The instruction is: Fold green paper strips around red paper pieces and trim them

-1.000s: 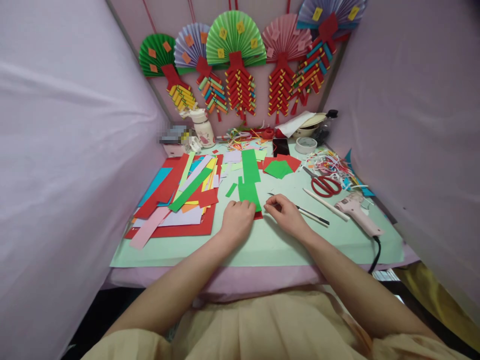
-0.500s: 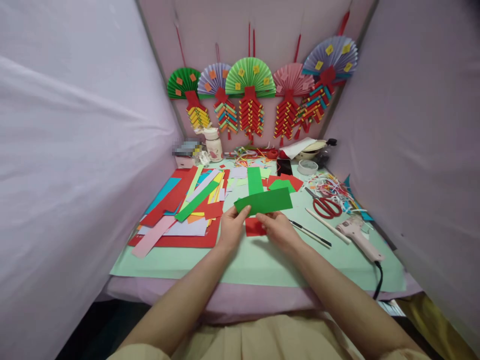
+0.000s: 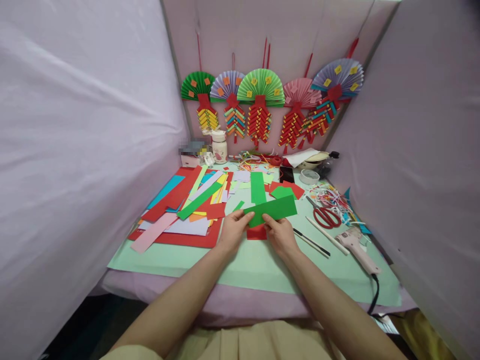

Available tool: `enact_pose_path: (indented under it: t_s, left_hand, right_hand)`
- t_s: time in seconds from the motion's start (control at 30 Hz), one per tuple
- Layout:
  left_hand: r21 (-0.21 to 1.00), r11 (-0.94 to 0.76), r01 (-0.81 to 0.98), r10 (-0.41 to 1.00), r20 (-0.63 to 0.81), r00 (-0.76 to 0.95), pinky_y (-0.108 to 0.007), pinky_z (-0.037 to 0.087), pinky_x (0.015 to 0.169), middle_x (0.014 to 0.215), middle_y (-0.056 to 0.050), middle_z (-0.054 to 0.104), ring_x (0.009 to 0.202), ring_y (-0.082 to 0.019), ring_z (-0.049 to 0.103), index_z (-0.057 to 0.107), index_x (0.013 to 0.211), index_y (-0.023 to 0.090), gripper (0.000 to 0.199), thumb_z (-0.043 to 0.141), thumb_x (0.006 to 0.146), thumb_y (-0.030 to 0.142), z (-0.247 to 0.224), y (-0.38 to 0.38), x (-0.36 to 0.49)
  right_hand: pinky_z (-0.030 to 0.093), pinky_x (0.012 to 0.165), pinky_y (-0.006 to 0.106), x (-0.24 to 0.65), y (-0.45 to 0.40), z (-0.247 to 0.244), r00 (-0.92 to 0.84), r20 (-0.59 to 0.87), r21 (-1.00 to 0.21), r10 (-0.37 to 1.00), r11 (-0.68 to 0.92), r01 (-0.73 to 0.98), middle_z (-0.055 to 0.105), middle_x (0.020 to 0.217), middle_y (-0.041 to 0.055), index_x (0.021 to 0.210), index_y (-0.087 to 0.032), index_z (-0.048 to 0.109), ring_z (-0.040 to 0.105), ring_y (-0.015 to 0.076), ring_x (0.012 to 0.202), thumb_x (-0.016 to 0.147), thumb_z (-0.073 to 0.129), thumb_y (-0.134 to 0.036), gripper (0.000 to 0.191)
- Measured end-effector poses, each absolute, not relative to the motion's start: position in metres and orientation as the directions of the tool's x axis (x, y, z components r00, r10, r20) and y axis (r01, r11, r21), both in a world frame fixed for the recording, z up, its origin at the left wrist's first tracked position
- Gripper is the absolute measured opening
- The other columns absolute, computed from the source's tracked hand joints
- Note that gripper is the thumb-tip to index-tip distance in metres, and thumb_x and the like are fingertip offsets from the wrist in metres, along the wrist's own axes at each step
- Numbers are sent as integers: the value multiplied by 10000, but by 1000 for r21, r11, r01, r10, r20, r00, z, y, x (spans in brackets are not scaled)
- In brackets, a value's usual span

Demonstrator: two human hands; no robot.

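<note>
A dark green paper strip (image 3: 273, 210) is held up over the table, tilted with its right end higher. My left hand (image 3: 237, 228) pinches its left end between thumb and fingers. Close by, my right hand (image 3: 280, 233) grips the lower edge near the middle, thumb on the front. Below the strip lies a red paper square (image 3: 257, 233), partly covered by it. Another green strip (image 3: 258, 186) lies flat just behind. To its right, a green paper piece (image 3: 284, 192) rests on red paper pieces (image 3: 297, 190).
Coloured paper sheets (image 3: 180, 242) are piled on the left. At right lie red-handled scissors (image 3: 327, 218), a black pen (image 3: 313, 243), a white stick (image 3: 327, 235), a corded glue gun (image 3: 358, 250) and paper scraps (image 3: 330, 197). Paper fan ornaments (image 3: 260, 89) hang behind a bottle (image 3: 219, 147).
The view has shifted, so the ornaments appear lower and further right. My fingers have moved slightly along the green strip, both hands still on it. A small green piece now shows beside my left hand.
</note>
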State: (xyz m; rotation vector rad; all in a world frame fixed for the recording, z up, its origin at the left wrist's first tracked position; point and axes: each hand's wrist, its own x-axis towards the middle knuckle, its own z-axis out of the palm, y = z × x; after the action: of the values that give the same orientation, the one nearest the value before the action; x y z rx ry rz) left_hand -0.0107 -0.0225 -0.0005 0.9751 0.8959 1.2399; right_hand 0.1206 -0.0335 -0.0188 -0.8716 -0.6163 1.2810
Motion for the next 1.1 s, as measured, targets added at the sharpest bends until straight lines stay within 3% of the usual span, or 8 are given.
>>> enact_pose_path:
  t_s: [0.43,0.63,1.1]
  left_hand:
    - [914,110,-392,987,-55,148,-254,485,633,786,-65,671,701,-141,596,687,793,122,295,781,671,375,-1,-23,-11]
    - [896,126,-426,984,-58,168,-265,502,680,804,-71,679,732,-148,610,682,781,120,293,790,663,366,0,-23,-11]
    - [884,134,-448,984,-64,168,-273,517,696,718,-39,655,696,-137,606,651,684,121,289,808,633,359,1,-24,-11]
  right_hand:
    - [517,846,317,118,-35,-18,155,-81,-782,985,33,-622,744,852,39,810,-167,703,672,180,832,611,828,-253,250]
    - [518,857,320,118,-35,-17,146,-78,-773,986,33,-634,749,859,47,814,-162,709,679,187,841,609,824,-241,248]
    - [525,781,263,119,-36,-14,131,-87,-771,988,17,-636,746,843,34,859,-155,719,673,159,803,627,813,-223,260]
